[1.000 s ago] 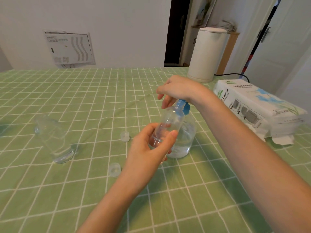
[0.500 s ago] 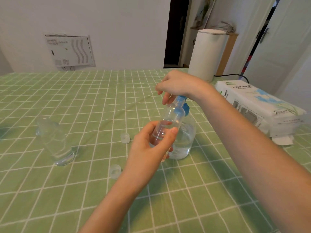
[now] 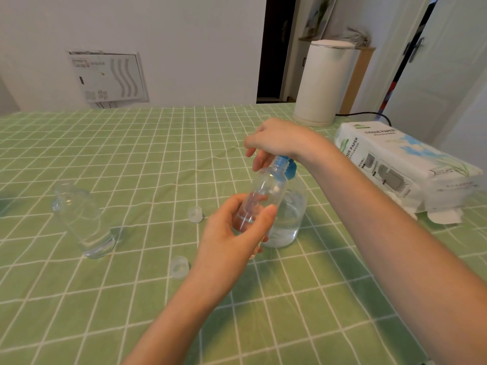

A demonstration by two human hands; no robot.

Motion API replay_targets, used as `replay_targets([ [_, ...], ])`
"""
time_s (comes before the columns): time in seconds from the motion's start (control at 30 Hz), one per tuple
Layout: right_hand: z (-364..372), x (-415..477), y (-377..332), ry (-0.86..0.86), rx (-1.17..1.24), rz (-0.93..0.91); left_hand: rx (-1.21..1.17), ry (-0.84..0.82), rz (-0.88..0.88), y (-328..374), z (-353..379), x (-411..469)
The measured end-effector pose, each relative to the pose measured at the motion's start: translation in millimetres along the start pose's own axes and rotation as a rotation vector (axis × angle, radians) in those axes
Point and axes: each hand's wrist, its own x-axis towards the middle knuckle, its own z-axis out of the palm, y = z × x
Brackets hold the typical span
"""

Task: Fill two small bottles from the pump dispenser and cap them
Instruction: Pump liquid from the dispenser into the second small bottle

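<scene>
Head: left fingers (image 3: pixel 266 215) grasp bottle (image 3: pixel 267 189), right fingers (image 3: pixel 259 159) clasp pump dispenser (image 3: pixel 293 209); "TISSUE PAPER" pack (image 3: pixel 395 160).

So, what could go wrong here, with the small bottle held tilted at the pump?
1. The small bottle in the left hand is tilted, its narrow mouth by the blue nozzle under the right hand; a press may spill liquid onto the tablecloth.
2. Two loose caps lie close to the left forearm; it might knock them away.

Seemingly "TISSUE PAPER" on tissue pack (image 3: pixel 400 164)
</scene>
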Motion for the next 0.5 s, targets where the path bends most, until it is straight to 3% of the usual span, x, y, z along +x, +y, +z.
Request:
replay_targets([
  [0.5, -8.3, 1.7, -6.0, 0.023, -0.045, -0.023, -0.015, 0.009, 0.023, 1.7, 0.6, 3.2],
])
